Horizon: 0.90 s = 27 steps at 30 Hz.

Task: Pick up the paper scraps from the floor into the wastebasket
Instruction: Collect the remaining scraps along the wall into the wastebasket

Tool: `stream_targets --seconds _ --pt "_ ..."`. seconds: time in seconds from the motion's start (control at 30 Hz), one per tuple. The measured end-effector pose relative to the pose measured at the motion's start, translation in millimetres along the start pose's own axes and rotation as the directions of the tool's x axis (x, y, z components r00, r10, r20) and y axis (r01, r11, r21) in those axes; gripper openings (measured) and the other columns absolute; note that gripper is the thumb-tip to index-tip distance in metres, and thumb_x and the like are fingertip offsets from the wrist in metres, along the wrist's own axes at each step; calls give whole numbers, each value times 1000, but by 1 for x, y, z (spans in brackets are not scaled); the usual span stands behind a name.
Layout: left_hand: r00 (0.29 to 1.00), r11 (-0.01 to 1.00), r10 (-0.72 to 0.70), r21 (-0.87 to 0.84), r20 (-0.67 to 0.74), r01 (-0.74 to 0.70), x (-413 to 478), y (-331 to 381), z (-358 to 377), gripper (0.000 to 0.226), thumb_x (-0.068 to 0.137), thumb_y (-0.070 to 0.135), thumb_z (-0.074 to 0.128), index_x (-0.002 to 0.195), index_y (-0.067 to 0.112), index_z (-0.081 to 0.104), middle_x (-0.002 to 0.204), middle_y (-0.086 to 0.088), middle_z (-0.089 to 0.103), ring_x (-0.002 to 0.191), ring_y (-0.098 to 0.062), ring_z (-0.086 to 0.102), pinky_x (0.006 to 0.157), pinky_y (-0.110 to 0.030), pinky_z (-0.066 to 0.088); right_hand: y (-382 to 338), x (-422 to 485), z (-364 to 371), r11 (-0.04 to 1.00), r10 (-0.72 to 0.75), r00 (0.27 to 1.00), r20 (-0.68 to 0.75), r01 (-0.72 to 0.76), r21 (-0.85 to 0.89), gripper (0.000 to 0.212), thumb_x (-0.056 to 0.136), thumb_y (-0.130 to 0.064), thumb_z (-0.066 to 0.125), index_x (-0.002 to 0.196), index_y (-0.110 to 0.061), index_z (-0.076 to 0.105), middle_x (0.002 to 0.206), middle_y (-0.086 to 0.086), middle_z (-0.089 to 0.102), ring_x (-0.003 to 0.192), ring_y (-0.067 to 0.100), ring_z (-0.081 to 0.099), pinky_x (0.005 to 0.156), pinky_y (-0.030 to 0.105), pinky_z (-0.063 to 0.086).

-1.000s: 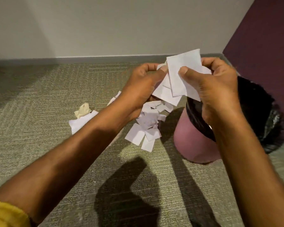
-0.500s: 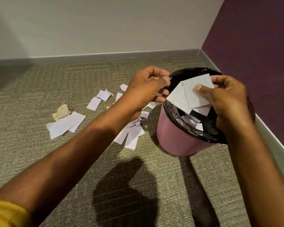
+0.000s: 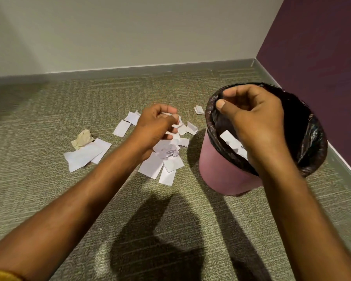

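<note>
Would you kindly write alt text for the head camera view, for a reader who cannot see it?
A right hand hovers loosely curled over a pink wastebasket holding some paper, while the left hand reaches over white paper scraps scattered on the carpet. A crumpled yellowish tissue lies farther left.

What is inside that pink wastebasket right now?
The wastebasket has a black liner, and white paper scraps lie inside it. The right hand above the opening hides much of the inside, so the bottom is not visible.
</note>
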State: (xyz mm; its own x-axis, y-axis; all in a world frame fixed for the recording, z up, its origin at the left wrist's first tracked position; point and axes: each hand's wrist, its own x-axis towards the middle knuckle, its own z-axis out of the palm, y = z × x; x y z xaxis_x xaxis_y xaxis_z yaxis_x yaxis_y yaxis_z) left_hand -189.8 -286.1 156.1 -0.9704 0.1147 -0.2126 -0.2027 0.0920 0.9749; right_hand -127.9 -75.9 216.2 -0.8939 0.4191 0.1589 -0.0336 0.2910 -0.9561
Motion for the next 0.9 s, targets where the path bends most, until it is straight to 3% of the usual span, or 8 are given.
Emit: stream_targets --seconds 0.2,0.3,0.4,0.47,0.53,0.57,0.7,0.9 --pt "995 917 -73 387 -72 95 21 -81 -36 30 94 20 81 120 21 67 115 -3 72 101 -22 71 88 -41 61 -9 -19 43 988 -133 985 107 140 -64 14 89 -19 89 99 -25 81 92 -12 80 88 6 75 86 34 65" --pt "996 768 -60 635 -59 84 18 -111 -51 44 88 28 88 127 20 67 113 1 71 101 -23 70 81 -36 55 -10 -29 60 972 -182 967 176 204 -113 10 91 -19 87 98 -24 81 94 -15 78 91 2 72 86 27 61" --pt "999 644 -44 764 -23 46 12 -140 -60 30 83 37 87 90 29 59 94 4 64 89 -24 62 68 -33 45 -7 -38 77 971 -192 954 232 218 -94 9 91 -16 86 96 -22 80 95 -14 78 95 5 72 90 34 61" --pt "999 553 -47 832 -15 39 10 -156 -64 33 82 43 83 103 30 62 110 0 65 107 -28 61 82 -40 51 0 -41 88 975 -175 948 266 205 -90 10 91 -15 85 96 -22 79 95 -13 78 96 8 72 91 38 60" --pt "999 452 -39 892 4 14 10 -167 -65 63 84 46 80 138 23 60 138 -6 59 130 -32 52 103 -47 51 10 -41 98 974 -158 940 303 199 -110 10 92 -17 85 96 -23 79 95 -13 77 97 7 71 90 36 59" --pt "999 440 -34 898 -1 16 10 -170 -67 70 85 46 79 147 22 55 144 -7 56 134 -32 48 106 -48 50 15 -42 103 974 -145 935 324 193 -120 10 92 -17 85 97 -23 78 95 -14 76 95 5 70 88 31 58" --pt "1000 431 -17 902 -8 14 13 -171 -68 72 90 44 78 153 22 51 144 -7 52 134 -31 46 103 -48 50 40 -42 116 970 -90 920 381 168 -177 11 92 -13 84 100 -20 79 90 -17 72 86 -8 63 75 6 43" --pt "1000 388 -23 922 7 3 17 -171 -68 71 92 44 76 154 25 48 142 -9 48 132 -33 46 100 -49 50 79 -40 129 945 9 926 378 116 -306 13 90 -12 86 99 -19 80 94 -12 75 88 5 68 69 4 43"
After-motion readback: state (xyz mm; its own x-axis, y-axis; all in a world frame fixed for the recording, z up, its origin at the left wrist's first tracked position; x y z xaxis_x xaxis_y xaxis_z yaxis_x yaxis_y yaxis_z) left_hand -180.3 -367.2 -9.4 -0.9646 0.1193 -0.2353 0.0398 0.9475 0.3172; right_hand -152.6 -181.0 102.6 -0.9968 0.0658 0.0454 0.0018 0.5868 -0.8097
